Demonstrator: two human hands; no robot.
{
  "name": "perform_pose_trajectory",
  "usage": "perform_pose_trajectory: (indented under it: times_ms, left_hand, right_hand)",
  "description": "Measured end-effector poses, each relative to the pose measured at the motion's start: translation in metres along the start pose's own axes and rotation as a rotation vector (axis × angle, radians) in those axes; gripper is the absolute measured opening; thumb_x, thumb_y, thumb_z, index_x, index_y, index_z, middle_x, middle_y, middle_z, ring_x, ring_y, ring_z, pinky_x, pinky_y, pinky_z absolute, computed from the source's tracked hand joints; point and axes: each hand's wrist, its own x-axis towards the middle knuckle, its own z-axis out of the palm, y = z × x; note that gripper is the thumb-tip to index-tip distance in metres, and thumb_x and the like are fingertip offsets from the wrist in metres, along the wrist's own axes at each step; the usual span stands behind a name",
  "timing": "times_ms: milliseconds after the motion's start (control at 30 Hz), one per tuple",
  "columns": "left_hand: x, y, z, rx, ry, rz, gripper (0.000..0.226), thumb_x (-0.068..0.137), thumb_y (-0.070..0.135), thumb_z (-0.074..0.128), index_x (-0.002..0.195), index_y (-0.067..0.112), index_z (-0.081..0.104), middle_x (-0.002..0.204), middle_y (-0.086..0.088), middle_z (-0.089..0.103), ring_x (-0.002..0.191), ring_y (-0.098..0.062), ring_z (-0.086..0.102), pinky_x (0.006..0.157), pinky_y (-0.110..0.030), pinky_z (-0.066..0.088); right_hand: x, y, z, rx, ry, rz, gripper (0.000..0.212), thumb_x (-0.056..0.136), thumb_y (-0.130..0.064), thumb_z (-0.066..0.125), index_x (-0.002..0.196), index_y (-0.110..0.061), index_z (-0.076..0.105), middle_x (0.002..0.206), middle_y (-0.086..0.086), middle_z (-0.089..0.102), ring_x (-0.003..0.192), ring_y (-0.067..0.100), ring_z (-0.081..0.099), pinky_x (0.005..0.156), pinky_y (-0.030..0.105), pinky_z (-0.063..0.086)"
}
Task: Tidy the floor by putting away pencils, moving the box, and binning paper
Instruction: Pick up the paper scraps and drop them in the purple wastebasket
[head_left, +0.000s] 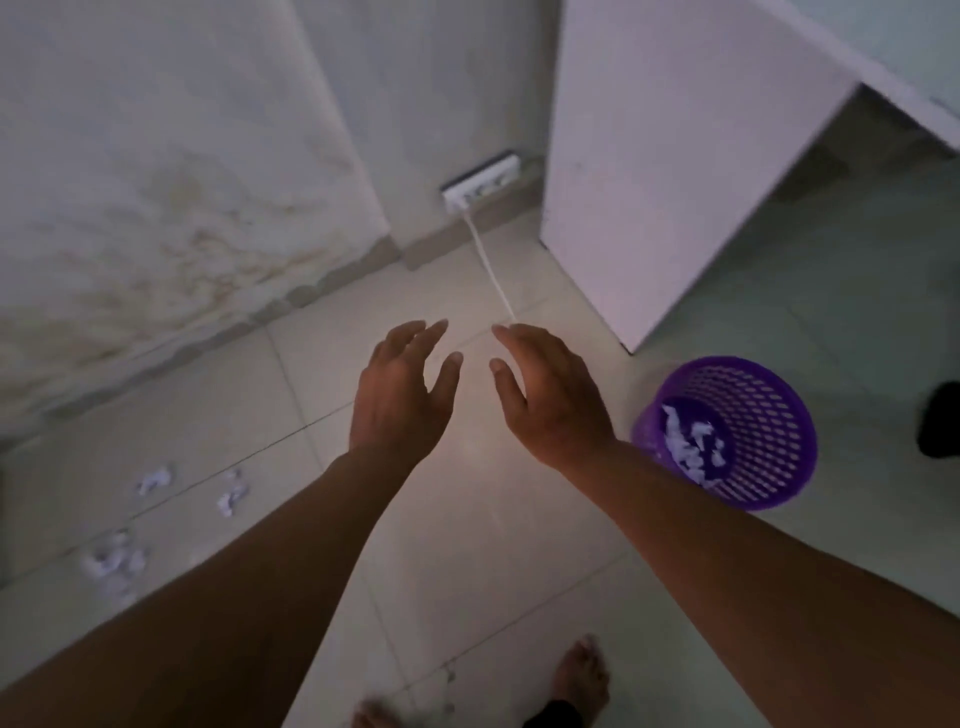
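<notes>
Head view: left hand (400, 400) and right hand (550, 400) are extended side by side above the tiled floor (467, 545), fingers spread and relaxed, holding nothing. Purple mesh bin (769, 415) stands just right of the right wrist and contains crumpled paper (691, 441). More paper scraps (156, 480) lie well apart on the near-left floor, below the stained wall (156, 208).

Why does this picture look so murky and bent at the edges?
Head view: dim light, soft overall; the crumpled white paper scraps at lower left smear with motion blur; the wide lens bows the white cabinet panel; the purple mesh plastic bin stays fairly crisp.
</notes>
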Motion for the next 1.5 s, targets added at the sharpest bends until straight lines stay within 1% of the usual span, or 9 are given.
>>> perform_pose_trajectory:
  times_ms: [200, 433, 667, 833, 1100, 1200, 1300, 1367, 1500]
  left_hand:
    - [-0.054, -0.094, -0.131, 0.103, 0.105, -0.100, 0.044, 0.097, 0.039, 0.053, 0.138, 0.021, 0.053, 0.139, -0.008, 0.055, 0.127, -0.025, 0.051, 0.100, -0.042, 0.046]
    - [-0.131, -0.176, -0.271, 0.080, 0.212, -0.178, 0.042, 0.096, 0.034, 0.057, 0.135, 0.018, 0.055, 0.136, -0.010, 0.057, 0.124, -0.027, 0.053, 0.098, -0.044, 0.048]
    - [-0.198, -0.253, -0.352, 0.060, 0.230, -0.274, 0.043, 0.097, 0.036, 0.054, 0.137, 0.019, 0.053, 0.139, -0.008, 0.054, 0.126, -0.026, 0.050, 0.100, -0.045, 0.047]
    - [-0.227, -0.304, -0.373, 0.018, 0.242, -0.357, 0.043, 0.097, 0.037, 0.054, 0.138, 0.022, 0.052, 0.139, -0.006, 0.054, 0.125, -0.024, 0.051, 0.099, -0.046, 0.048]
    - [-0.248, -0.389, -0.388, -0.041, 0.239, -0.461, 0.043, 0.097, 0.036, 0.053, 0.138, 0.023, 0.051, 0.139, -0.006, 0.052, 0.125, -0.024, 0.050, 0.098, -0.041, 0.047]
    - [-0.255, -0.423, -0.382, -0.065, 0.205, -0.489, 0.043, 0.097, 0.037, 0.052, 0.138, 0.024, 0.050, 0.138, -0.005, 0.053, 0.124, -0.023, 0.050, 0.097, -0.041, 0.048]
    - [-0.257, -0.462, -0.368, -0.102, 0.163, -0.471, 0.043, 0.097, 0.038, 0.053, 0.137, 0.022, 0.053, 0.137, -0.005, 0.054, 0.124, -0.023, 0.050, 0.097, -0.039, 0.047]
    - [-0.257, -0.490, -0.354, -0.116, 0.134, -0.454, 0.043, 0.096, 0.035, 0.055, 0.136, 0.020, 0.053, 0.137, -0.007, 0.054, 0.124, -0.026, 0.050, 0.099, -0.044, 0.047]
    - [-0.248, -0.543, -0.318, -0.123, 0.090, -0.380, 0.042, 0.095, 0.032, 0.059, 0.135, 0.017, 0.056, 0.137, -0.010, 0.055, 0.125, -0.029, 0.052, 0.099, -0.054, 0.046]
  right_hand:
    - [0.011, -0.152, 0.031, 0.013, -0.095, -0.191, 0.041, 0.102, -0.032, 0.044, 0.139, -0.015, 0.051, 0.136, 0.008, 0.057, 0.127, 0.023, 0.051, 0.106, 0.042, 0.042]
    - [-0.020, -0.325, 0.065, 0.031, -0.150, -0.294, 0.041, 0.102, -0.034, 0.043, 0.138, -0.016, 0.050, 0.138, 0.006, 0.056, 0.127, 0.022, 0.050, 0.105, 0.040, 0.044]
    - [-0.048, -0.442, 0.112, 0.052, -0.175, -0.321, 0.042, 0.102, -0.036, 0.041, 0.138, -0.016, 0.050, 0.138, 0.005, 0.055, 0.125, 0.022, 0.052, 0.101, 0.040, 0.046]
    - [-0.049, -0.487, 0.153, 0.065, -0.224, -0.363, 0.043, 0.102, -0.035, 0.040, 0.138, -0.014, 0.050, 0.138, 0.006, 0.056, 0.125, 0.023, 0.053, 0.100, 0.040, 0.047]
    - [-0.038, -0.540, 0.235, 0.059, -0.328, -0.387, 0.041, 0.101, -0.032, 0.044, 0.137, -0.013, 0.051, 0.135, 0.007, 0.057, 0.123, 0.024, 0.054, 0.098, 0.040, 0.046]
    - [-0.039, -0.552, 0.267, 0.040, -0.355, -0.335, 0.041, 0.101, -0.032, 0.044, 0.137, -0.014, 0.051, 0.135, 0.006, 0.056, 0.122, 0.023, 0.053, 0.097, 0.038, 0.045]
    - [-0.045, -0.554, 0.303, 0.016, -0.345, -0.287, 0.039, 0.100, -0.030, 0.046, 0.136, -0.013, 0.053, 0.135, 0.006, 0.057, 0.122, 0.023, 0.054, 0.098, 0.039, 0.047]
    - [-0.050, -0.552, 0.330, 0.001, -0.356, -0.235, 0.040, 0.100, -0.029, 0.047, 0.136, -0.014, 0.053, 0.136, 0.005, 0.056, 0.123, 0.022, 0.053, 0.100, 0.041, 0.047]
    - [-0.051, -0.538, 0.390, -0.024, -0.315, -0.131, 0.041, 0.101, -0.031, 0.044, 0.138, -0.016, 0.051, 0.140, 0.003, 0.053, 0.127, 0.021, 0.051, 0.102, 0.040, 0.045]
